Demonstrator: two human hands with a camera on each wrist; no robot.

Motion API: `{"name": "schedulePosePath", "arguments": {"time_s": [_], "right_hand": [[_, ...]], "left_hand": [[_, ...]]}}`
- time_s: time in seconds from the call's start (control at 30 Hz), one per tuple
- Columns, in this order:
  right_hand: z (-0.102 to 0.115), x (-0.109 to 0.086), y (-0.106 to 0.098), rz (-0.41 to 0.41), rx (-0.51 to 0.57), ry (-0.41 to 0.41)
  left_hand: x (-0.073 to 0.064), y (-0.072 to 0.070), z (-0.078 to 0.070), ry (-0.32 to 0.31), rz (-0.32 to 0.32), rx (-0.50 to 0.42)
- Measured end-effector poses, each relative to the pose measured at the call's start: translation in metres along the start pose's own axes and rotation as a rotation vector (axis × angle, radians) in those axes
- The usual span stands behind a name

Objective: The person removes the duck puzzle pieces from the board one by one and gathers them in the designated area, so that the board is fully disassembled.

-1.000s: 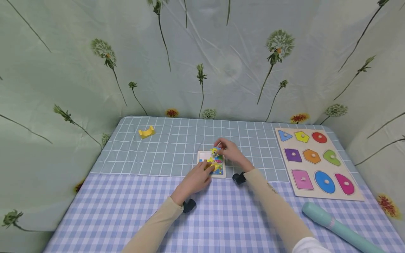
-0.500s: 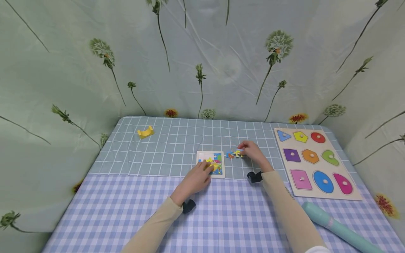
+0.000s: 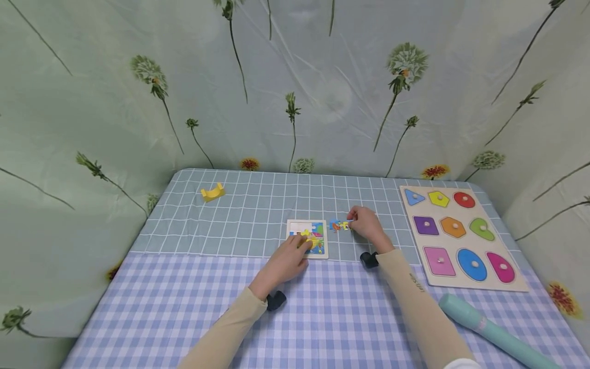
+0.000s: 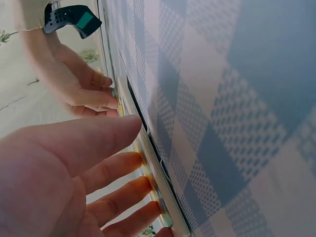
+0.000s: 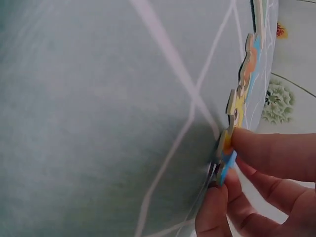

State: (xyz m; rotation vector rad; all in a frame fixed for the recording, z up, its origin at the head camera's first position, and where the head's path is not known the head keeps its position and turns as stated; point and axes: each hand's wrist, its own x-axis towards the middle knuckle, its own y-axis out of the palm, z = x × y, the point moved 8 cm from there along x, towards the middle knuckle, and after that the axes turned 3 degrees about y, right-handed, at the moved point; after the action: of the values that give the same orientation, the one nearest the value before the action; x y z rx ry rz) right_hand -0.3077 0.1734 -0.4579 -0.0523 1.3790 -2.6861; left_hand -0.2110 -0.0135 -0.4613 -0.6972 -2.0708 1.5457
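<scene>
A small framed jigsaw puzzle (image 3: 295, 226) lies on the table, its upper left part showing the pale backing. My left hand (image 3: 287, 257) rests on its near left part, with extended fingertips on the pieces; the left wrist view shows these fingers (image 4: 116, 197) along the puzzle's edge. To the right of the frame, a row of colourful jigsaw pieces (image 3: 338, 225) lies on the grey cloth. At the row's right end my right hand (image 3: 366, 224) pinches a blue and yellow jigsaw piece (image 5: 228, 157) between thumb and fingers, close to the cloth. Its fingers hide part of this piece.
A shape board with knobbed pieces (image 3: 420, 246) lies on the right. Nearer to me is a teal cylindrical object (image 3: 498, 330). A yellow curved block (image 3: 213, 192) sits at the back left. A patterned curtain (image 3: 295, 92) hangs behind the table.
My right hand has moved right, from over the frame's upper right to the loose pieces, and has since shifted only slightly. My left hand has stayed on the puzzle.
</scene>
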Motion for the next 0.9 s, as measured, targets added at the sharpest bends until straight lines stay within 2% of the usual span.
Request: {"name": "schedulePosePath", "arguments": {"time_s": [0.17, 0.3, 0.4, 0.47, 0.63, 0.9], "right_hand": [[0.002, 0.001, 0.002, -0.02, -0.042, -0.009], [0.013, 0.002, 0.008, -0.016, 0.083, -0.078], [0.028, 0.002, 0.018, 0.054, 0.2, -0.15], [0.04, 0.001, 0.025, 0.111, 0.22, -0.213], [0.061, -0.001, 0.04, 0.198, 0.16, -0.339], [0.065, -0.002, 0.052, 0.261, 0.041, -0.334]], "left_hand": [[0.0, 0.0, 0.001, -0.015, 0.022, -0.018], [0.0, 0.001, 0.001, -0.024, 0.03, -0.013], [0.001, 0.002, 0.0, -0.02, 0.033, -0.013], [0.001, 0.002, 0.0, -0.01, 0.034, -0.011], [0.002, 0.002, -0.002, 0.017, 0.026, 0.005], [0.004, -0.001, -0.005, 0.02, -0.004, 0.042]]}}
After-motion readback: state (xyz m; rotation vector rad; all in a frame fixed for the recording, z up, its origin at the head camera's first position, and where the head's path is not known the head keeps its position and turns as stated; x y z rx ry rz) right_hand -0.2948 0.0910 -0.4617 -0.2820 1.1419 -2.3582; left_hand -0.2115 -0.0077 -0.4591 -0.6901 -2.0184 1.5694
